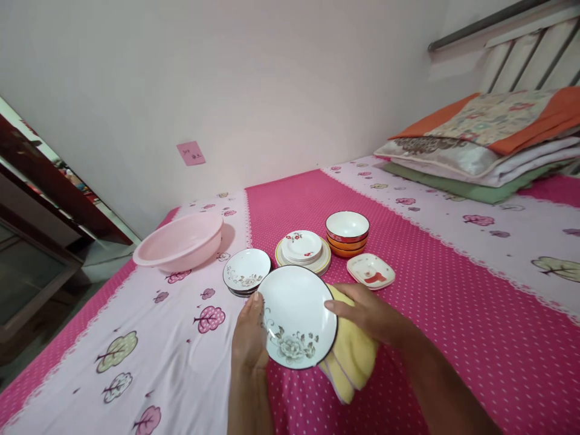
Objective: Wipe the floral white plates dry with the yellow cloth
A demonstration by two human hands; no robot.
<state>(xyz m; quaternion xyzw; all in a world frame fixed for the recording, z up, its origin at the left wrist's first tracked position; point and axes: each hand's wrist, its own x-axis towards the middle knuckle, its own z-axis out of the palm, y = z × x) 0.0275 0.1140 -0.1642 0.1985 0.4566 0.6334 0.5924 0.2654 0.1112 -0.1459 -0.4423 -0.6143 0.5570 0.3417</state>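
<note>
Between my two hands is a round white plate with a dark rim and a grey flower print, tilted so its face shows. My left hand grips its left edge, thumb on the rim. At the opposite edge, my right hand holds the plate with a yellow cloth bunched under its fingers and hanging below. Just behind the held plate stands a stack of matching plates. To the right of that stack are small flowered plates piled on larger yellow-rimmed plates.
Several stacked bowls, white inside and orange outside, stand behind a squarish dish with a red print. A pink basin sits at left on the bedspread. Folded bedding and pillows lie far right, near the wall.
</note>
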